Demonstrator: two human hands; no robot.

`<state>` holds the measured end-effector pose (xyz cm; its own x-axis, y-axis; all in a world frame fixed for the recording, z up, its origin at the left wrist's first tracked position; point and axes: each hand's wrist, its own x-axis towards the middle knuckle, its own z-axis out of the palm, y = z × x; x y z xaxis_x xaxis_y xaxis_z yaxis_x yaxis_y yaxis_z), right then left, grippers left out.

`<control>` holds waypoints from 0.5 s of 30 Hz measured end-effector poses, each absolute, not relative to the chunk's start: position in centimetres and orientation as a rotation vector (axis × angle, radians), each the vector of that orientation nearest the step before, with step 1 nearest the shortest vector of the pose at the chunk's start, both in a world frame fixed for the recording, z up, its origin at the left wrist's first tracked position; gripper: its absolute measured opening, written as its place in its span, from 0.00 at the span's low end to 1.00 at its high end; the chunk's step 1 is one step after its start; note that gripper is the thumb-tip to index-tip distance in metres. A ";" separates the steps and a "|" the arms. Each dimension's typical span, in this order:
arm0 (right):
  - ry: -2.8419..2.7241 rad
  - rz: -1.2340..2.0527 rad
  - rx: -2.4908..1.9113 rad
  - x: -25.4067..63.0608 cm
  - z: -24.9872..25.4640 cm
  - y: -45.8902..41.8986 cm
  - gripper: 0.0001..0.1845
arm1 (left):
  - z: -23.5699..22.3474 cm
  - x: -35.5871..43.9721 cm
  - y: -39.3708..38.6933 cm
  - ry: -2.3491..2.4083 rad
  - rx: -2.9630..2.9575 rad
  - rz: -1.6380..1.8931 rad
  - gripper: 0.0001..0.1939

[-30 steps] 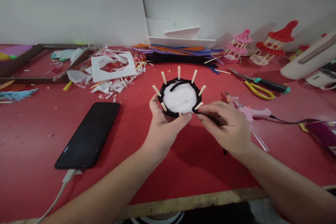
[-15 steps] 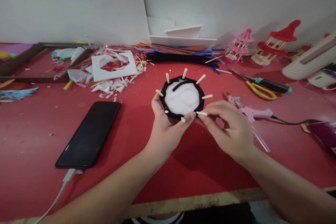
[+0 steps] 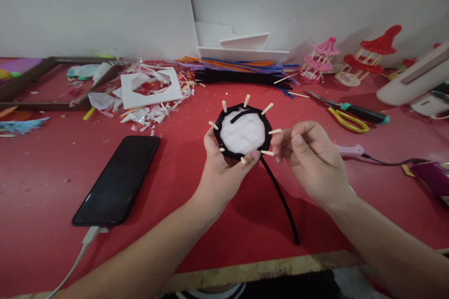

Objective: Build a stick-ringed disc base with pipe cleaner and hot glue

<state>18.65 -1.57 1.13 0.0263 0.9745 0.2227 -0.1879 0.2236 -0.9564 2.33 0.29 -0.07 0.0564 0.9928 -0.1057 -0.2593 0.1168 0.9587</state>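
My left hand [image 3: 224,170] is closed around the lower left edge of a round white piece [image 3: 242,131] rimmed in black fuzzy pipe cleaner. Several pale wooden sticks [image 3: 247,100] stand up around its rim, leaning outward. A loose length of black pipe cleaner [image 3: 280,191] hangs from the rim near my left thumb, its far end towards the table's front edge. Another short black end curls over the top of the white face. My right hand [image 3: 312,161] is just right of the rim, fingers loosely bent and apart, with nothing visible in it.
A phone [image 3: 117,180] on a cable lies at left. Behind are a cut white board [image 3: 128,98] with scraps and bundled pipe cleaners [image 3: 242,74]. On the right are scissors [image 3: 347,119], a pink glue gun [image 3: 351,150] and small pink and red stick models [image 3: 377,51].
My right hand has let go at the rim's lower right and moved slightly right. The black pipe cleaner now trails down towards the table's front edge. My left hand keeps its hold.
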 end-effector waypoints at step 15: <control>-1.460 0.569 -1.640 22.2 2.3 0.1 0.23 | 0.9 1.2 1.5 0.910 0.514 1.189 0.26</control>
<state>22.16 0.12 2.29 0.2163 0.9567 0.1949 0.5720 0.0376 -0.8194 1.24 1.50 0.90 0.0942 0.9401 -0.3275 -0.5621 0.3218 0.7619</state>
